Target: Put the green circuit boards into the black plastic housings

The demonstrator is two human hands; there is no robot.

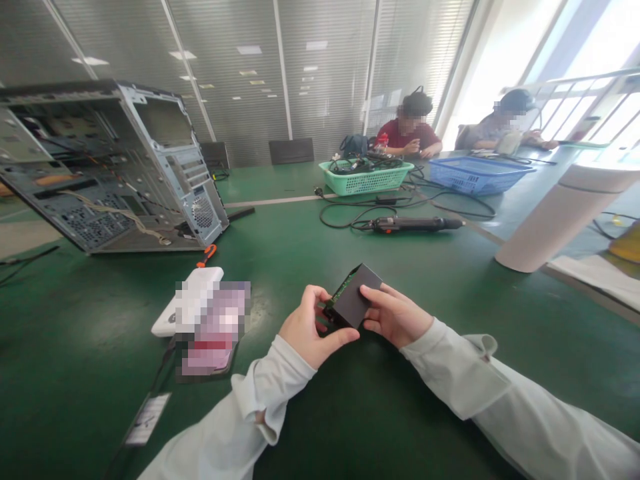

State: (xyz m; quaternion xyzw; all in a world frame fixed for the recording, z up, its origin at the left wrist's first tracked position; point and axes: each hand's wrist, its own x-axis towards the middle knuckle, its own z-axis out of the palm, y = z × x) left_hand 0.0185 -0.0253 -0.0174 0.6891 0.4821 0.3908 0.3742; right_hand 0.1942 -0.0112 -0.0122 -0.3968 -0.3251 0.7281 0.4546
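Between my two hands is a small black box-shaped device [354,303], tilted above the green table, with a green circuit board edge showing along its left side. My left hand [315,327] grips its left and lower edges, thumb stretched along the near side. At its right side, my right hand [395,312] pinches it with the thumb on the dark top face. Parts of the fingers are hidden behind the device.
An open computer case [200,193] stands at left, near a white power bank [200,277] and a blurred pinkish item [227,313]. Beyond lie an electric screwdriver [417,225], a green basket [367,180] and a blue basket [480,177]. A pale bottle [550,220] leans right; two people sit behind.
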